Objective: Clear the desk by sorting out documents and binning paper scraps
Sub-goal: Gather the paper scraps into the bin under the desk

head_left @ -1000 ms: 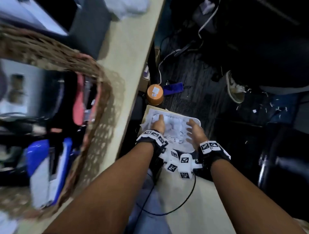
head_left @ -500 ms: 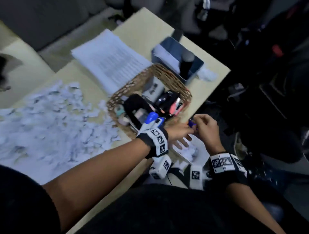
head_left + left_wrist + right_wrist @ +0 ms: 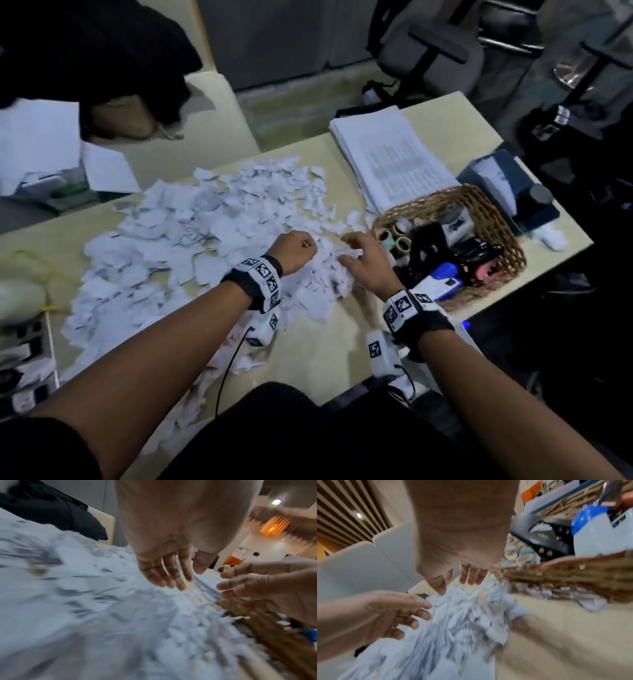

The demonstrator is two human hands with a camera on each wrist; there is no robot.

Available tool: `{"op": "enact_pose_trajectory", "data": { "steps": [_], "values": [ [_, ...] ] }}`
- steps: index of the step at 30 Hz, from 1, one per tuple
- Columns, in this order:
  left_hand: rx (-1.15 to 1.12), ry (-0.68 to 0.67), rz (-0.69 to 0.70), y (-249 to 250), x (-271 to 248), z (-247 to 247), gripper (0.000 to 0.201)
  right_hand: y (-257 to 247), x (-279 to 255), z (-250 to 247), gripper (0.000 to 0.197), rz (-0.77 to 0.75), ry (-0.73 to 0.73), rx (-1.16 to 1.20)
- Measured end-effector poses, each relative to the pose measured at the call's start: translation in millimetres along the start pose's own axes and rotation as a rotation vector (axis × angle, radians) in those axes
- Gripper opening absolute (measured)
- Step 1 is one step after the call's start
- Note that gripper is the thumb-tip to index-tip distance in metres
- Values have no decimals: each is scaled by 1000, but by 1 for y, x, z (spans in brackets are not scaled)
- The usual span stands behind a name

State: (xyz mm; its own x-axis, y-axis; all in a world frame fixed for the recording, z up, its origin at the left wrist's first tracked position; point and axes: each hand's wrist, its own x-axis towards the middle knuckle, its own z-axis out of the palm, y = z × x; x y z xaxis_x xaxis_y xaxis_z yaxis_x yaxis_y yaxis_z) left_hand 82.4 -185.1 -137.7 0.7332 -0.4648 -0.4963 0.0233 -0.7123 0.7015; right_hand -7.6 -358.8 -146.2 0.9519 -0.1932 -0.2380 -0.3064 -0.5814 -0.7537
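Paper scraps: lying mid-counter, bare near edge. Left hand, right hand: fingers apparently hanging loose, touching scraps beside basket.

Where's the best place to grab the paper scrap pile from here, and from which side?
Likely the near right edge of the scrap pile, where scraps are heaped thickest. Left hand and right hand already hover open there, palms facing; scoop inward from both sides, fingers sliding along the desk under the loose pieces.
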Motion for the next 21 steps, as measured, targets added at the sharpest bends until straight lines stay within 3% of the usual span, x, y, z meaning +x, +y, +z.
{"op": "enact_pose_trajectory", "data": {
  "steps": [2,7,10,13,16,18,21],
  "values": [
    [31,84,11,-28,0,-11,15,5,3,23,56,17,-48,-72],
    [165,271,132,-66,9,-21,18,33,9,50,121,67,25,-288],
    [269,322,204,-70,21,-20,31,44,13,54,137,53,-1,-359],
    [406,257,237,-68,42,-13,43,51,16,64,126,11,-41,-458],
    [423,253,273,-60,70,-5,44,54,27,73,95,-225,-34,-375],
    [391,296,291,-50,91,-2,43,49,41,69,76,-306,75,-261],
    [420,316,321,-33,124,-2,42,51,73,58,63,-163,316,-178]
  ]
}}
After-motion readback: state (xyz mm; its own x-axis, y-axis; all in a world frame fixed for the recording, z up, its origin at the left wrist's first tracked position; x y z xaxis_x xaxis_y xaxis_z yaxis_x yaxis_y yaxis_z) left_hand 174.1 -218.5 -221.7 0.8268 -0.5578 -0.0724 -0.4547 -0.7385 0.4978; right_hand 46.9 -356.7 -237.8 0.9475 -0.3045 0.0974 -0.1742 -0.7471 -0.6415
